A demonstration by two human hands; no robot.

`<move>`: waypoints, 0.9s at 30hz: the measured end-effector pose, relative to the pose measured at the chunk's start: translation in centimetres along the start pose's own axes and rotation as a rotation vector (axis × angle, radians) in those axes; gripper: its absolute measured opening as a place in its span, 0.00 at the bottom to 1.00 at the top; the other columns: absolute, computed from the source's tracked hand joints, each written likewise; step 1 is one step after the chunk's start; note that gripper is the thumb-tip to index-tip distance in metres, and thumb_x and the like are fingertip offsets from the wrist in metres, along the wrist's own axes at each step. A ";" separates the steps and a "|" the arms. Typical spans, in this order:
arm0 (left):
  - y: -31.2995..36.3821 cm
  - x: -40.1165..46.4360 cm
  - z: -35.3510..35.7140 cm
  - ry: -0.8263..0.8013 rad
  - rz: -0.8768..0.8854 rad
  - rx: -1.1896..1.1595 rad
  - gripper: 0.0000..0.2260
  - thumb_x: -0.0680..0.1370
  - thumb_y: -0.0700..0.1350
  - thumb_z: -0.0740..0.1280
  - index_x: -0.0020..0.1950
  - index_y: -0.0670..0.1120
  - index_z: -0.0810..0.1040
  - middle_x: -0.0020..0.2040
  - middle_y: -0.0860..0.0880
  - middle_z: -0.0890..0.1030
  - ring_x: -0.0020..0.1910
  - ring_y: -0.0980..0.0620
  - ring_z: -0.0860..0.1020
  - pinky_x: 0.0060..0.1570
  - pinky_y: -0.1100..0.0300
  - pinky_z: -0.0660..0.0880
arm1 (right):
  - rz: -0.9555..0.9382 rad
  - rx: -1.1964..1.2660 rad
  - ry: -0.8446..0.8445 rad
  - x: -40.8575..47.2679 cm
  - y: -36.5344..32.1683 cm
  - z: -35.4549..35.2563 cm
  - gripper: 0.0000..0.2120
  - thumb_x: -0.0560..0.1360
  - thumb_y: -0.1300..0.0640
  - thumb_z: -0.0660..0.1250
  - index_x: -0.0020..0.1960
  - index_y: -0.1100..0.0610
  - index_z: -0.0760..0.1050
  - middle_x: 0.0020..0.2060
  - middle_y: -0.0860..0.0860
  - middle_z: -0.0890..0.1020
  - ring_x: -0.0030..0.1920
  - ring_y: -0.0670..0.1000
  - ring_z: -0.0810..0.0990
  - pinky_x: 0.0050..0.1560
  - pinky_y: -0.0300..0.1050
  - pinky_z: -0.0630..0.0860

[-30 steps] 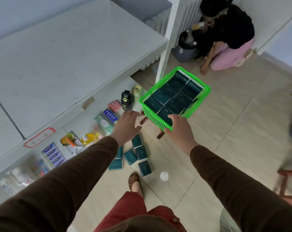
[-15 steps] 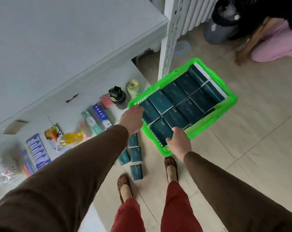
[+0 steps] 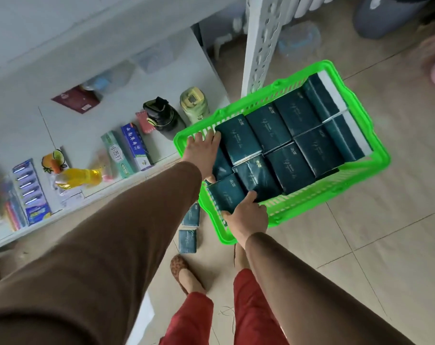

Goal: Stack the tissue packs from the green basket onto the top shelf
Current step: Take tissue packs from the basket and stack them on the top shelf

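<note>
The bright green slotted plastic basket (image 3: 375, 155) now fills more of the view, both hands farther in. It holds nine dark teal tissue packs (image 3: 289, 168). Left hand (image 3: 203, 150) fingers lie spread on one; right hand (image 3: 248, 217) fingers clamp the nearest pack (image 3: 225, 195). Two more packs (image 3: 188, 241) lie on the floor.

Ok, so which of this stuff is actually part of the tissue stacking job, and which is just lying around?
Part of the job:
green basket
tissue packs in it
left hand
right hand

Just lying about:
two packs on the floor
black bottle
toothpaste boxes
yellow bottle
</note>
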State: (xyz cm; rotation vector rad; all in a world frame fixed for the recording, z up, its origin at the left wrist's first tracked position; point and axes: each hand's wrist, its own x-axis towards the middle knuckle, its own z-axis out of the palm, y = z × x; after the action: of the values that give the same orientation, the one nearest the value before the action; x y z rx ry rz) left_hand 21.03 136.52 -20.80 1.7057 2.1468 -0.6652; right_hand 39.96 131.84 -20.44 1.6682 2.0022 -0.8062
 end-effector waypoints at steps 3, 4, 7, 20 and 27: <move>-0.8 0.0 -0.7 0.031 0.023 -0.046 0.54 0.56 0.60 0.82 0.73 0.42 0.60 0.62 0.43 0.74 0.58 0.41 0.74 0.51 0.48 0.73 | 0.005 0.036 -0.022 0.2 0.4 -0.6 0.38 0.66 0.39 0.76 0.63 0.59 0.62 0.57 0.58 0.79 0.59 0.60 0.76 0.57 0.51 0.72; -1.2 -0.2 -1.2 0.042 0.037 -0.078 0.49 0.59 0.58 0.82 0.71 0.43 0.63 0.60 0.44 0.76 0.56 0.41 0.76 0.48 0.49 0.73 | 0.004 0.073 -0.025 0.1 0.6 -0.9 0.37 0.65 0.39 0.76 0.61 0.59 0.64 0.57 0.58 0.79 0.59 0.61 0.75 0.57 0.51 0.72; -2.0 -2.1 -3.2 0.087 0.033 -0.202 0.31 0.66 0.53 0.79 0.62 0.45 0.70 0.56 0.46 0.75 0.53 0.41 0.78 0.42 0.50 0.73 | 0.002 0.142 -0.012 -0.9 0.6 -2.6 0.32 0.66 0.41 0.76 0.58 0.61 0.70 0.57 0.59 0.78 0.60 0.62 0.73 0.59 0.51 0.71; -21.1 -37.9 -2.7 0.426 -0.646 -0.931 0.29 0.69 0.56 0.75 0.65 0.54 0.65 0.54 0.51 0.78 0.45 0.49 0.75 0.40 0.53 0.73 | -0.737 0.526 0.020 -19.8 -16.1 -10.0 0.30 0.68 0.54 0.78 0.63 0.41 0.66 0.57 0.42 0.76 0.57 0.44 0.78 0.57 0.43 0.77; -35.9 -62.0 4.1 0.582 -0.877 -1.102 0.22 0.70 0.55 0.76 0.61 0.51 0.75 0.50 0.51 0.81 0.46 0.48 0.79 0.47 0.52 0.77 | -1.007 0.452 -0.084 -36.3 -35.4 -3.8 0.28 0.67 0.47 0.78 0.60 0.42 0.66 0.53 0.37 0.73 0.51 0.34 0.72 0.45 0.31 0.67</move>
State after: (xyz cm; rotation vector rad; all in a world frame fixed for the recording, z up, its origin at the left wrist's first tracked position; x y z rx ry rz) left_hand 0.72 76.90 13.50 0.3366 2.7389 0.8763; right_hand 12.76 103.35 11.61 0.6500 2.7086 -1.7100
